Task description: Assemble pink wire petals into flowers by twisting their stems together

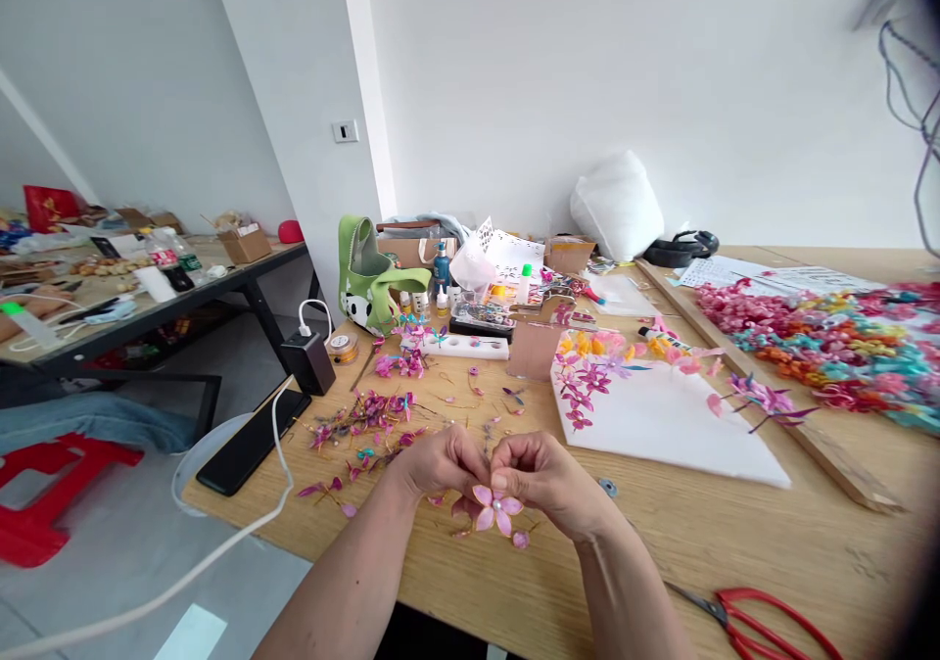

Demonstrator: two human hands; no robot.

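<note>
My left hand (439, 461) and my right hand (544, 477) meet over the wooden table (734, 542), fingers pinched together. Between them they hold a small pink flower (496, 510) with a pearl bead at its centre. A loose pink petal (521, 540) lies just below it on the table. Purple and pink wire petals (367, 420) are scattered to the left of my hands.
Red-handled scissors (756, 621) lie at the front right. A white board (661, 415) with flowers stands behind my hands, and a colourful flower pile (822, 347) at the far right. A black phone (254, 440) with white cable lies left, and a green bag (371, 278) farther back.
</note>
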